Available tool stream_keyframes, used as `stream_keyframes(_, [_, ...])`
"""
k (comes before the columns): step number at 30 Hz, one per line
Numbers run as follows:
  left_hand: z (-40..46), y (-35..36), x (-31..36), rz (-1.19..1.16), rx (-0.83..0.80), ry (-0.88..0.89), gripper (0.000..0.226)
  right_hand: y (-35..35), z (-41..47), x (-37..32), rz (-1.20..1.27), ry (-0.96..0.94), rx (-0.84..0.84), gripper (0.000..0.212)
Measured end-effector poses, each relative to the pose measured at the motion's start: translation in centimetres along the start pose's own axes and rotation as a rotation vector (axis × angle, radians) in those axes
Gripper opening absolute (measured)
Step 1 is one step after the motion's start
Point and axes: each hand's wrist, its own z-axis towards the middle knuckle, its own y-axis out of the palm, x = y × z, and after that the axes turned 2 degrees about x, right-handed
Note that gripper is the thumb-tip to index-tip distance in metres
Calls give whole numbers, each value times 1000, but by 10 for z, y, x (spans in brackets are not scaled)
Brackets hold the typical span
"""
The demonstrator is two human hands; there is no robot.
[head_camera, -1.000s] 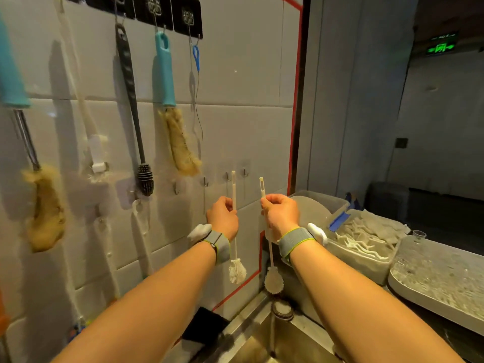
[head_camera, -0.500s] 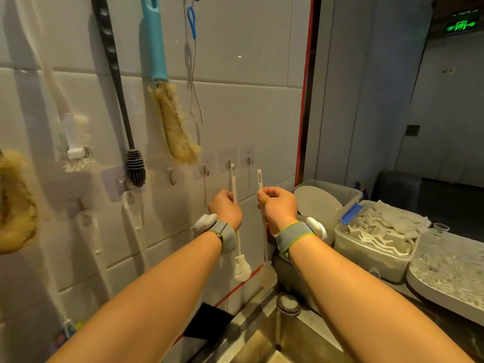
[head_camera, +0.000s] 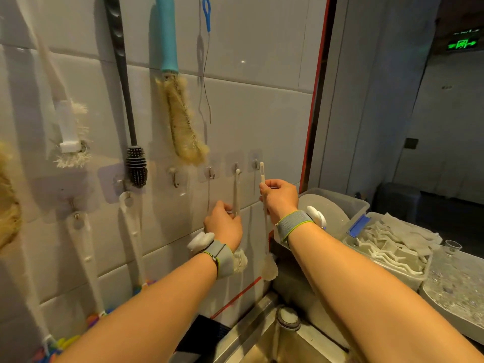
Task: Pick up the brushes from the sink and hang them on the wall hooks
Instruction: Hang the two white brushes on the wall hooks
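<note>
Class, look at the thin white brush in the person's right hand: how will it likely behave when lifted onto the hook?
The right hand pinches the thin white brush near its top, so it is probably light. Its long, slim handle hangs straight, so it seems fairly stiff, though it might flex. Held high, with its bristled head low, it may swing while its eyelet meets the hook.

Warm, fairly bright light is falling on the tiled wall (head_camera: 262,113) ahead of me and my forearms, throwing soft shadows beside the hanging brushes. The right side is sinking into dimness, where a green sign (head_camera: 461,44) is glowing blurrily. Wide-angle distortion is bending the edges.
</note>
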Motion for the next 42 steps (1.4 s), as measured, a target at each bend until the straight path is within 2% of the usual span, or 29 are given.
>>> stream_keyframes(4, [-1, -2, -5, 13, -11, -1, 21, 6, 6, -4, -22, 30, 22, 18])
stream_keyframes(12, [-1, -5, -5, 40, -31, 21, 26, 9, 14, -8, -42, 75, 39, 16])
stream_keyframes(22, [-4, 0, -6, 53, -67, 61, 25, 5, 0, 4, -18, 128, -24, 11])
stream_keyframes(24, [-6, 1, -5, 73, -103, 92, 27, -4, -5, 4, -125, 39, 7, 11])
stream_keyframes(26, [-8, 3, -5, 119, -185, 137, 29, -16, -12, 7, -303, -68, 11, 28])
stream_keyframes(29, [-15, 6, -3, 222, -344, 202, 36, -36, -34, 12, -603, -121, -63, 58])
stream_keyframes(31, [-22, 5, -2, 324, -411, 262, 40, -49, -48, 18, -821, -164, -100, 69])
stream_keyframes(35, [-43, -3, -10, 557, -513, 380, 44, -72, -99, 38, -1152, -221, -183, 70])
stream_keyframes(39, [-75, -11, -34, 734, -622, 480, 44, -88, -167, 81, -1219, -161, -263, 67])
stream_keyframes(42, [-105, -8, -65, 790, -714, 497, 42, -98, -215, 127, -1200, -39, -334, 62])
